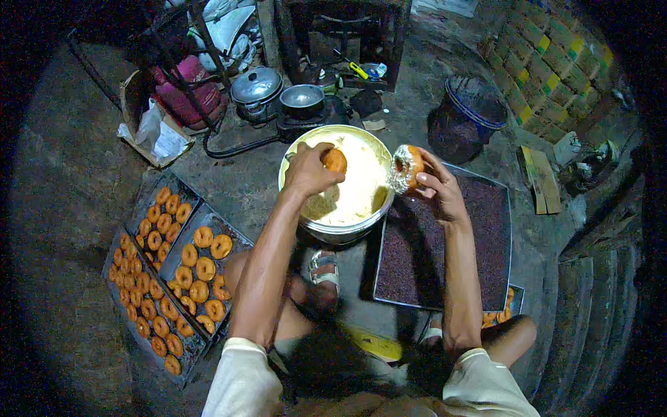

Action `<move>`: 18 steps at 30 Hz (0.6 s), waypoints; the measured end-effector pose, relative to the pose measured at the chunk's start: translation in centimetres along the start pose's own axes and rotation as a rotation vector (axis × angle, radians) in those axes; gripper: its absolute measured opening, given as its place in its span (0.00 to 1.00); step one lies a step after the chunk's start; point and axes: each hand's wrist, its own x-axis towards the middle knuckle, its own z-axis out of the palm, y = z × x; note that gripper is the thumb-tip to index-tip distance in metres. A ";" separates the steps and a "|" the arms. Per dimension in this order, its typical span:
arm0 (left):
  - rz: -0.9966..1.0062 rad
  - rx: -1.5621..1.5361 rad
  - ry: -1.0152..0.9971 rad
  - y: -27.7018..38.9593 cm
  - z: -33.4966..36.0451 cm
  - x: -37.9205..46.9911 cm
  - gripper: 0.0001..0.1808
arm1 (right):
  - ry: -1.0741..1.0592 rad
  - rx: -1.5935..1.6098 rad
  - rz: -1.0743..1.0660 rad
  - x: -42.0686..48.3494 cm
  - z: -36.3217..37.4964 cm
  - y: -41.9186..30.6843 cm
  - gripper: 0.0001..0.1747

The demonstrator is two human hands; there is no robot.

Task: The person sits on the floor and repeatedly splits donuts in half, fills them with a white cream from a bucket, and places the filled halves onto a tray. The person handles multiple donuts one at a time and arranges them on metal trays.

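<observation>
My left hand (311, 171) grips a plain browned doughnut (334, 161) above a round bucket (338, 233). Pale, creamy spread (365, 172) fills much of that bucket, and the hand casts a shadow on it. Just past the bucket's right rim, my right hand (442, 188) holds a coated doughnut (405, 168) tilted on edge, its ring hole visible. White coating covers the side of it that faces left. Below my right hand lies a shallow tray of dark brown sprinkles (417, 250), partly hidden by my forearm.
Trays of plain doughnuts (205, 268) lie at left; another doughnut tray (501, 313) shows partly under the sprinkle tray. A lidded metal pot (256, 88) and a metal pan (302, 99) stand beyond the bucket. A dark bucket (464, 120) is at upper right, wooden steps (589, 313) at right.
</observation>
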 end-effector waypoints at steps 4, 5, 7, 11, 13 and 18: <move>-0.043 0.400 -0.369 -0.1 5.3 0.8 0.40 | 0.088 0.149 -0.040 -5.1 -2.8 -0.1 0.38; -0.046 0.429 -0.458 -0.4 6.1 0.4 0.42 | 0.124 0.187 -0.021 -6.0 -3.4 0.1 0.38; -0.056 0.521 -0.575 -0.8 7.0 0.2 0.42 | 0.222 0.135 0.025 -7.7 -4.6 0.3 0.36; -0.002 0.430 -0.355 -0.9 7.0 0.2 0.41 | 0.281 0.137 -0.034 -9.8 -6.3 1.0 0.36; 0.046 0.534 -0.414 -0.5 7.0 0.0 0.40 | 0.249 0.152 -0.067 -10.6 -7.0 1.1 0.36; 0.022 0.462 -0.341 -0.1 7.2 -0.7 0.33 | 0.232 0.182 -0.067 -11.5 -8.0 1.0 0.35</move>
